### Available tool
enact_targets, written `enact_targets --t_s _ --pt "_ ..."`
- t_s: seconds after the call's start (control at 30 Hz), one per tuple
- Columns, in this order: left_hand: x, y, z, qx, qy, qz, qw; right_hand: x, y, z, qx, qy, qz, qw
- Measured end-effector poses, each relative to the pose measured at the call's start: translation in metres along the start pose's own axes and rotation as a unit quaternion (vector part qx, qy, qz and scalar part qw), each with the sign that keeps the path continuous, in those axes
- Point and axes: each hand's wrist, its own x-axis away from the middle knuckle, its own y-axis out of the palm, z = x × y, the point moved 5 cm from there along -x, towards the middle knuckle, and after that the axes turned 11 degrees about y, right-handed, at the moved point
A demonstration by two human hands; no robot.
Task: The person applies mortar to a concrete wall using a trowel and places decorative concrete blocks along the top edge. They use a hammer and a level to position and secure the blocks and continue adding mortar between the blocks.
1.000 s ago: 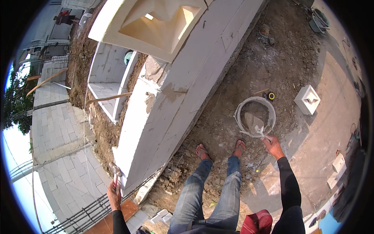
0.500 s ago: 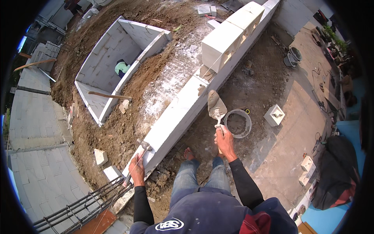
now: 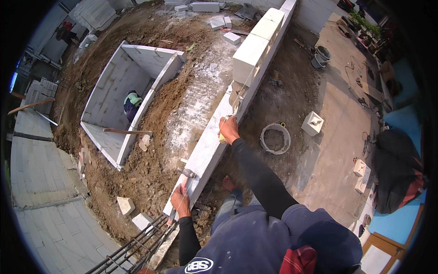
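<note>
The long low white block wall (image 3: pixel 207 150) runs up the middle of the frame. The left hand (image 3: pixel 180 201) grips a small hammer (image 3: pixel 186 172) at its lower end. The right hand (image 3: pixel 228 129), higher up, is closed on a trowel handle (image 3: pixel 222 137) atop the wall.

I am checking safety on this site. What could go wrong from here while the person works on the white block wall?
The left hand holds a hammer at the wall edge; a loose grip may drop it near the bare foot. The right hand reaches far forward, so balance may fail. Bare steel rods jut out below the left arm and could injure in a fall.
</note>
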Motion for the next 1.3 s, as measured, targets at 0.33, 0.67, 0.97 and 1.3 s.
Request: enact_targets --t_s 0.33,0.67,0.97,1.3 --pt "-0.002 0.002 0.004 0.007 -0.009 -0.011 1.0 0.002 -0.141 0.032 0.374 -0.257 0.017 0.891" --pt "-0.003 0.016 -0.006 0.028 0.009 -0.015 0.999 -0.082 -0.191 0.013 0.38 -0.216 0.004 0.899" --pt "-0.004 0.004 -0.005 0.038 -0.006 -0.011 0.999 -0.045 -0.154 -0.012 0.417 -0.212 -0.05 0.882" --pt "-0.002 0.0 -0.002 0.056 0.008 0.004 0.998 -0.104 -0.156 -0.045 0.339 -0.07 -0.143 0.927"
